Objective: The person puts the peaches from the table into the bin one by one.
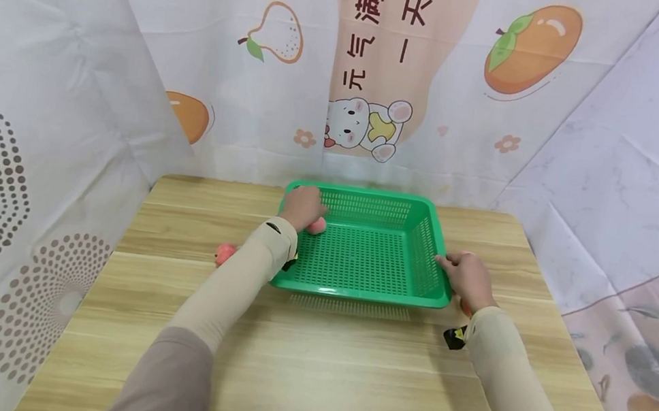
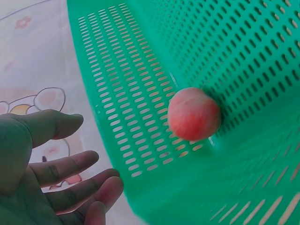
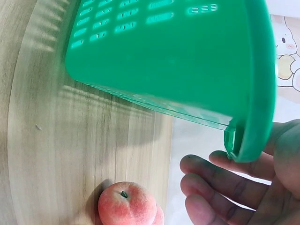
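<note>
A green perforated plastic basket (image 1: 354, 256) stands on the table, with one pink peach (image 2: 194, 114) lying inside near its far left corner. My left hand (image 1: 302, 206) is over that corner; in the left wrist view its fingers are spread and hold nothing, fingertips right at the rim, apart from the peach. At the basket's right side, my right hand (image 1: 469, 277) pinches the rim between thumb and index finger, the thumb being hidden behind the rim in the right wrist view. Below this hand, a peach (image 3: 127, 204) with a green stem end rests on the table, partly covering another.
Left of the basket, a pinkish-red fruit (image 1: 225, 254) lies on the wooden table (image 1: 334, 370), partly behind the left forearm. A printed curtain (image 1: 280, 103) hangs along the table's back edge, and more sheets line both sides. Each wrist wears a dark strap piece.
</note>
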The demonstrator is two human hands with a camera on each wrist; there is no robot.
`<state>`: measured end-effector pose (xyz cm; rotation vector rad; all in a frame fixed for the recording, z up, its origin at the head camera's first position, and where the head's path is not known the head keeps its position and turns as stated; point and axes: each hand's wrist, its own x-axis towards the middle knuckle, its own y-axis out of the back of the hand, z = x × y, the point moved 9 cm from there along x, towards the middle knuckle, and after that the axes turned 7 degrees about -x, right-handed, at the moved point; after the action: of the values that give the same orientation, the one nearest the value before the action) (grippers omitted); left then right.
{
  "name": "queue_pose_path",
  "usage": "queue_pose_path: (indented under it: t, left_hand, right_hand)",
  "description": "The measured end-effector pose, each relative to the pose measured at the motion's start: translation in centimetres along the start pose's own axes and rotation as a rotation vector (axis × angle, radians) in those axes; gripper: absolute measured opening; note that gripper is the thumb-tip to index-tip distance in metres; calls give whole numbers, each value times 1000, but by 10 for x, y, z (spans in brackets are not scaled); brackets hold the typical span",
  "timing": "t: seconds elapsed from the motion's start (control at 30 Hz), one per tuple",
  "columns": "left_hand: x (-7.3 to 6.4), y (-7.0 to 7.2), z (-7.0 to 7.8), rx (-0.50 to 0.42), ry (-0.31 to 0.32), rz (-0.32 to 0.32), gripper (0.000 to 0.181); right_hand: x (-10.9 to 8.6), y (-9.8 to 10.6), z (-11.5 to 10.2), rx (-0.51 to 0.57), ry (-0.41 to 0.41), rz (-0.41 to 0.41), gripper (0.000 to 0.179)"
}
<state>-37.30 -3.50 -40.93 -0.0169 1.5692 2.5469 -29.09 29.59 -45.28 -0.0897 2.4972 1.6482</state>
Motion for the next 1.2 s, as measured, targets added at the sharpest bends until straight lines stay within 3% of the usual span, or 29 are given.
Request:
queue_pose_path:
  t: [0.2,0.43,0.67,0.9,1.2]
  left_hand:
    - [-1,12,-10,-47,18,7,22]
    - [-8,36,-33,-76,32,18,41]
    - [-14,61,-55,-64,82,21,44]
    - [-16,67,-71,-63,97,-21,50]
    - [-22,67,-92,-35,135,-73,46]
  right_hand:
    - [0,1,-2,-1,11,-7,47]
    - [-1,-5,-3,10,5,-32,49]
    - [0,-5,2,19,-31,-30,52]
    - [-2,0,-1,-35,-10,2,49]
    - [-2,-1,1,19,-33,-34,54]
